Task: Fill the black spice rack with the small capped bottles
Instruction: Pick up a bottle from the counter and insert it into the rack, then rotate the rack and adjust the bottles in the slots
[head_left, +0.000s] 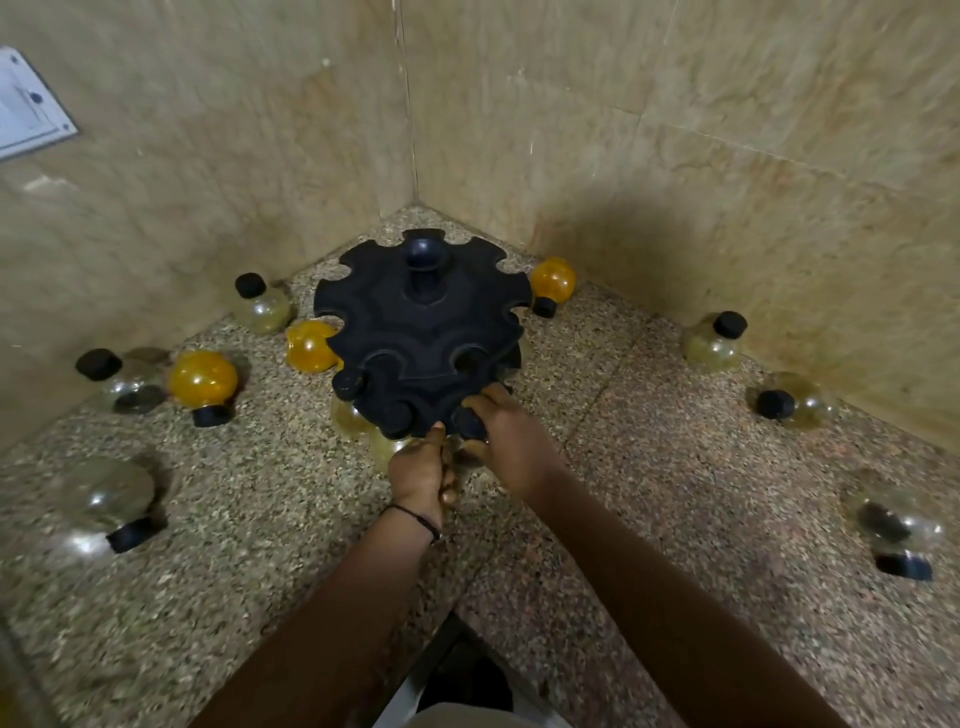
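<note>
1. Near left on the speckled surface (311, 519): clear bottle (106, 493) lying down. Near right: second clear bottle (893, 519), also lying down.
2. Left grip (421, 467): fingers curled, thumb touching the near rim of the black spice rack (423, 332). Cannot tell what is held.
3. Right grip (511, 441): clamped round the cap of a small bottle (470, 422) in a near slot.
4. Just left of it: two more caps (348, 383) in slots.
5. Farther out: orange bottles (203, 379) and clear ones lying beside the rack on both sides, by the corner walls (675, 130).
</note>
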